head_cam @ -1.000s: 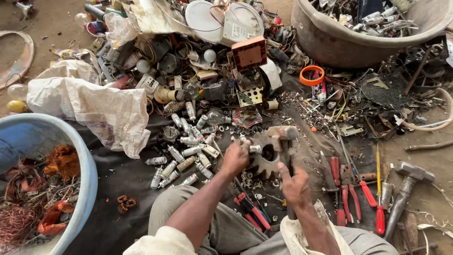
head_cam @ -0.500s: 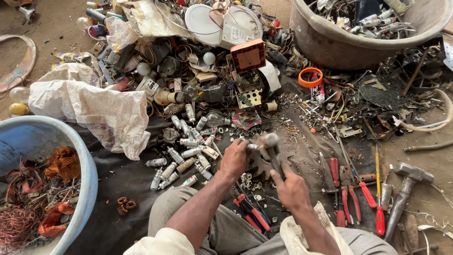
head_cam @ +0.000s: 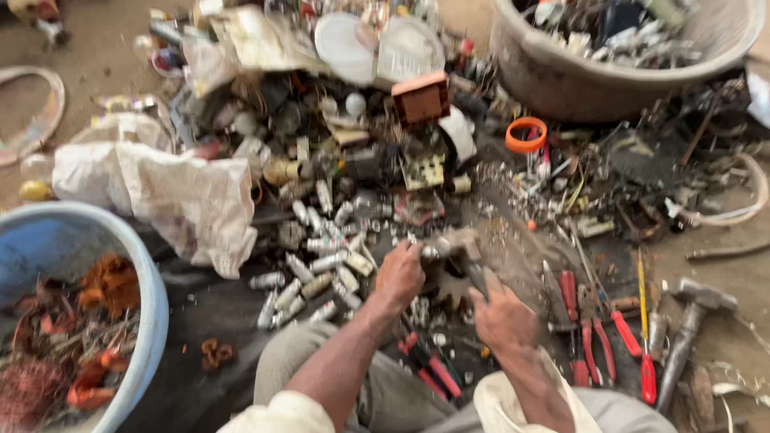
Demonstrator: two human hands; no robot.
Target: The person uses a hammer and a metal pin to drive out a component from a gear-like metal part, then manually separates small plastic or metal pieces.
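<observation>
Left hand (head_cam: 399, 275) closed around a small grey metal piece (head_cam: 433, 247), pinning it low over the ground amid the scrap; right hand (head_cam: 501, 319) wrapped tight on the handle of a motion-blurred grey hammer (head_cam: 464, 250), head right at the gripped piece (contact or a hair's gap: impossible to tell through the blur). Both forearms reaching out from pale rolled sleeves above grey-trousered knees. Just left of the left hand, a scatter of small silver cylindrical capacitors (head_cam: 314, 265) lying on dark ground. Beneath and between the hands, red-handled pliers (head_cam: 429, 370). Right of the right hand, more red-handled pliers and cutters (head_cam: 589, 321), a yellow-shafted screwdriver with red grip (head_cam: 644, 337), and a heavy steel hammer with dull metal handle (head_cam: 688, 330), all lying flat. Farther out: an orange plastic ring (head_cam: 526, 134), a rust-orange square block (head_cam: 421, 98) on the pile, a crumpled white woven sack (head_cam: 172, 192) to the left. At lower left, a blue plastic tub (head_cam: 148, 281) holding copper wire tangles (head_cam: 56, 353); at upper right, a large grey-brown basin (head_cam: 577, 80) filled with mixed scrap (contents too blurred to sort).
</observation>
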